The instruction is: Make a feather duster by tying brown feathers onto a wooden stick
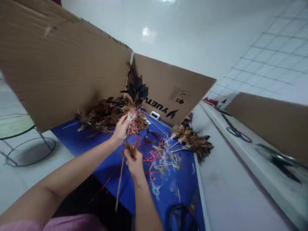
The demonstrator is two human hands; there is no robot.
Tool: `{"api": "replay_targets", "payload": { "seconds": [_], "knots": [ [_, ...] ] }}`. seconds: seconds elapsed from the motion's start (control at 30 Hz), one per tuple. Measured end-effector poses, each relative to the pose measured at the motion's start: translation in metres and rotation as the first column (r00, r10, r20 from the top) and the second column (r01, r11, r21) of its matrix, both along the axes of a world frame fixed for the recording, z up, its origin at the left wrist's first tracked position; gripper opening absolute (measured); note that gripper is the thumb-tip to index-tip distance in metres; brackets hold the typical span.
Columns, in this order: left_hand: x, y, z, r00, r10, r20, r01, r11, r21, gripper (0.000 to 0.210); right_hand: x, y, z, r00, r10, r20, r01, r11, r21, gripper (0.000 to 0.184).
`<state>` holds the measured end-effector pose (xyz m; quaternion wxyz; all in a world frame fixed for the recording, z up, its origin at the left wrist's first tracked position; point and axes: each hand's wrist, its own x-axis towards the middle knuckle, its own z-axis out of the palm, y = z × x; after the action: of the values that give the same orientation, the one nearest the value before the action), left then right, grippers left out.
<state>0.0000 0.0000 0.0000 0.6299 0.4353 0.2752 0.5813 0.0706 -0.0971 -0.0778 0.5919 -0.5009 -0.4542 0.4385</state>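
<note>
My left hand is closed around a feather duster just below its dark and brown feathers, where red string wraps the base. The duster's thin stick slants down toward my lap. Lower down, my right hand pinches a small bunch of brown feathers close to the stick. Red string hangs from the binding and lies tangled on the blue table. Behind my left hand spreads a pile of loose brown feathers.
Cardboard panels stand along the left and back. Several feathered sticks lie at right, near white plastic scraps. Black-handled scissors rest at the front. More scissors lie on the right ledge. A stool stands at left.
</note>
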Motion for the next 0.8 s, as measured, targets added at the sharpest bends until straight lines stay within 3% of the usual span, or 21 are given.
{"api": "replay_targets", "payload": {
  "seconds": [0.13,0.3,0.37,0.47,0.57,0.7,0.8],
  "knots": [
    [-0.011,0.022,-0.017,0.987,-0.116,-0.113,0.122,0.991,0.046,0.04,0.012,0.0,0.006,0.978,-0.09,-0.188,0.095,0.995,0.017,0.035],
    [-0.023,0.065,-0.049,0.974,0.027,-0.224,0.001,0.992,0.124,0.025,0.024,0.008,0.006,0.935,-0.195,-0.295,0.209,0.978,0.014,0.038],
    [-0.021,0.074,-0.061,0.965,0.019,-0.261,0.015,0.992,0.127,0.019,0.026,0.011,0.004,0.929,-0.219,-0.297,0.231,0.973,0.004,0.037],
    [-0.009,0.072,-0.075,0.922,-0.174,-0.345,0.225,0.968,0.113,0.015,0.027,0.012,0.0,0.936,-0.213,-0.281,0.216,0.976,-0.018,0.034],
    [0.005,0.06,-0.083,0.816,-0.433,-0.382,0.491,0.869,0.063,0.02,0.026,0.013,-0.002,0.945,-0.182,-0.271,0.173,0.983,-0.058,0.032],
    [0.012,0.045,-0.083,0.732,-0.658,-0.178,0.644,0.753,-0.136,0.039,0.025,0.014,-0.002,0.954,-0.152,-0.257,0.133,0.987,-0.09,0.03],
    [0.01,0.041,-0.077,0.73,-0.684,-0.003,0.664,0.709,-0.239,0.047,0.026,0.015,-0.003,0.959,-0.134,-0.249,0.11,0.988,-0.108,0.031]
  ]
}}
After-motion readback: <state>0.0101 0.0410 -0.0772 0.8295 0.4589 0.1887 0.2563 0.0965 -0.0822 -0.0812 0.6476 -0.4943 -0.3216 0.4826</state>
